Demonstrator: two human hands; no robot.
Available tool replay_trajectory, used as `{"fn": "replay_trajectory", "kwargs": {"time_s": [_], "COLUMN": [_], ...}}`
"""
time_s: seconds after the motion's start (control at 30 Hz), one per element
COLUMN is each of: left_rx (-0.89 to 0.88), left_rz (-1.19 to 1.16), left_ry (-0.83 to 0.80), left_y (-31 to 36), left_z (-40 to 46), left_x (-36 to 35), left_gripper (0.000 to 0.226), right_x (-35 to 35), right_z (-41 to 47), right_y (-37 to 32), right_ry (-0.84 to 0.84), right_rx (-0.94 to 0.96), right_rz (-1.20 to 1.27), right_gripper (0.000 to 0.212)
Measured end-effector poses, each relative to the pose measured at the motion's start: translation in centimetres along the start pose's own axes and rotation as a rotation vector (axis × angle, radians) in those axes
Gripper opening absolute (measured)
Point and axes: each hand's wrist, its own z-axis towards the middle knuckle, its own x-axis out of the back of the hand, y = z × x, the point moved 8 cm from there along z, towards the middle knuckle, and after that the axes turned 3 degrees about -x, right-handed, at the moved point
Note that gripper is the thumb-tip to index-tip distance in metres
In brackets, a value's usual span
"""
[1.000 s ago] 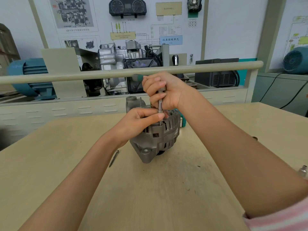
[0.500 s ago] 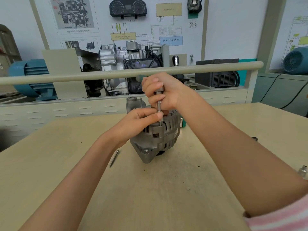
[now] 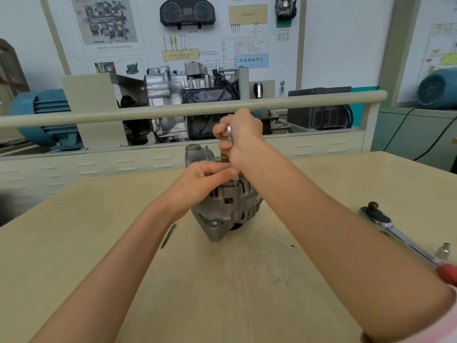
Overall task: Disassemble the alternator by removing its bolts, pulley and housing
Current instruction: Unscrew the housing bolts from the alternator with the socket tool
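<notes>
The grey alternator [image 3: 230,211] stands on the beige table [image 3: 99,243] at mid-frame. My right hand [image 3: 241,134] grips the handle of a nut driver [image 3: 227,131] held upright above the housing. Its thin shaft runs down to the alternator's top edge. My left hand [image 3: 205,179] rests on the housing from the left and pinches the lower shaft between thumb and fingertips. The driver's tip and the bolt under it are hidden by my fingers. The pulley is not visible.
A loose long bolt [image 3: 168,235] lies on the table left of the alternator. A ratchet wrench [image 3: 395,233] with a red grip and a small socket [image 3: 444,251] lie at the right. A beige rail [image 3: 148,111] crosses behind, with training engines beyond it.
My right hand has twisted on the driver, so the green handle end now points right instead of left. My right forearm has shifted, uncovering the ratchet wrench. The left hand keeps its pinch.
</notes>
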Motion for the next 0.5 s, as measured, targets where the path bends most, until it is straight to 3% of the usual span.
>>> {"fn": "replay_trajectory", "kwargs": {"time_s": [0.2,0.3,0.4,0.5], "left_rx": [0.031,0.017,-0.015,-0.051], "left_rz": [0.041,0.048,0.057,0.055], "left_ry": [-0.021,-0.024,-0.005,-0.01], "left_y": [-0.2,0.0,0.2,0.4], "left_z": [0.1,0.1,0.2,0.2], "left_x": [-0.2,-0.2,0.0,-0.2], "left_gripper": [0.018,0.017,0.017,0.025], "right_x": [-2.1,-2.6,-2.1,0.2], "right_z": [0.0,-0.8,-0.4,0.7], "right_y": [1.5,2.1,1.9,0.3], "right_ry": [-0.529,-0.657,-0.523,-0.105], "right_rx": [-0.443,-0.565,-0.482,-0.099], "right_rz": [-0.033,0.001,0.039,0.059], "right_gripper": [0.032,0.03,0.03,0.026]}}
